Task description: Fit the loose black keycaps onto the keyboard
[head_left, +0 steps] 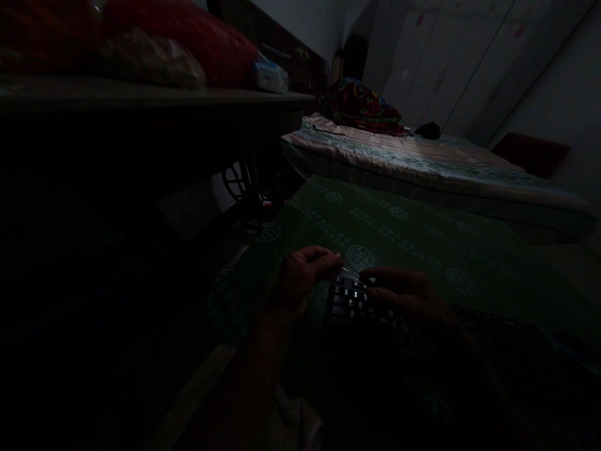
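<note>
A black keyboard [350,299] lies on a green printed sheet [323,207], partly hidden in the dark and under my right hand. My left hand [305,272] is just beyond the keyboard's top left corner, thumb and fingertips pinched together. A thin pale sliver [345,269] shows at those fingertips; it is too small to name. My right hand [406,288] hangs over the keyboard with its fingers drawn together and pointing left toward my left hand. A small light spot shows at its fingertips, and what they hold is unclear.
A dark tabletop [225,94] at the upper left bears red bags [183,37] and a small white-and-blue packet [271,75]. A spoked wheel [236,181] stands beneath. Beyond the sheet is a bed [399,150] with a patterned bundle [359,106]. Very dim light hides the lower area.
</note>
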### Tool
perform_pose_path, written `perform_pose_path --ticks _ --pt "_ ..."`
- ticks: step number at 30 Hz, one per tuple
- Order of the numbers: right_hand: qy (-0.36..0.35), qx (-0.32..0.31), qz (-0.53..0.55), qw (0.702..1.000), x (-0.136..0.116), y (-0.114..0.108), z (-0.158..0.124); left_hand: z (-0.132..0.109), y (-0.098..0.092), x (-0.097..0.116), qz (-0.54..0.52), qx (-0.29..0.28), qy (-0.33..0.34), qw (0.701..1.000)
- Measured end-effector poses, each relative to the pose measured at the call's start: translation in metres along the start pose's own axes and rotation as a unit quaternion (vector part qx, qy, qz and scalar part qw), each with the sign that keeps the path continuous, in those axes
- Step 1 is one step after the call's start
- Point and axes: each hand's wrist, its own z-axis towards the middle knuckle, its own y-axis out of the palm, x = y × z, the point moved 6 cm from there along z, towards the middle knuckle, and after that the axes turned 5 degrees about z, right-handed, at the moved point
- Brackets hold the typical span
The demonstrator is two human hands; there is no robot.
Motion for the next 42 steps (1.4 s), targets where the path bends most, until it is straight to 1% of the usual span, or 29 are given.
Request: perform_pose_path --ticks 3,6,8,11,15,17,19,21,23,29,33,39,40,42 --pt "-0.013 0.052 0.079 0.995 -0.008 -0.011 -0.007 0.001 0.000 -0.006 -0.091 -0.012 -0.044 0.995" --pt "-0.043 0.071 0.134 0.988 -0.012 -0.014 -0.010 0.002 0.002 -0.014 -0.135 -0.024 -0.077 0.988" --pt "-0.057 0.105 0.124 0.985 -0.010 -0.015 -0.009 0.003 0.005 -0.019 -0.136 -0.037 -0.091 0.986" --pt "-0.087 0.156 0.080 0.981 -0.007 -0.014 -0.005 0.003 0.009 -0.023 -0.109 -0.060 -0.091 0.988" --pt "-0.147 0.184 0.061 0.970 -0.005 -0.009 0.009 0.006 0.010 -0.025 -0.087 -0.072 -0.085 0.990" --pt "-0.170 0.179 0.042 0.968 -0.003 -0.005 0.018 0.008 0.007 -0.027 -0.045 -0.065 -0.079 0.994" --pt "-0.176 0.157 0.021 0.972 0.000 -0.002 0.028 0.011 0.003 -0.027 0.040 -0.052 -0.058 0.996" --pt "-0.176 0.141 -0.004 0.974 0.003 0.000 0.035 0.015 -0.001 -0.025 0.141 -0.039 -0.026 0.989" --pt "-0.172 0.130 -0.029 0.976 0.005 0.000 0.038 0.017 -0.003 -0.023 0.211 -0.034 -0.002 0.977" --pt "-0.167 0.111 -0.085 0.976 0.003 0.001 0.040 0.022 0.000 -0.027 0.269 -0.040 0.009 0.962" --pt "-0.183 0.104 -0.146 0.967 0.000 0.004 0.043 0.023 0.001 -0.029 0.328 -0.037 0.024 0.944" --pt "-0.206 0.096 -0.192 0.955 0.002 0.009 0.046 0.027 0.003 -0.029 0.365 -0.054 0.060 0.927" --pt "-0.215 0.097 -0.197 0.952 0.002 0.009 0.046 0.028 0.004 -0.030 0.375 -0.059 0.066 0.923" --pt "-0.233 0.096 -0.205 0.946 0.003 0.009 0.046 0.028 0.007 -0.030 0.417 -0.074 0.087 0.902"
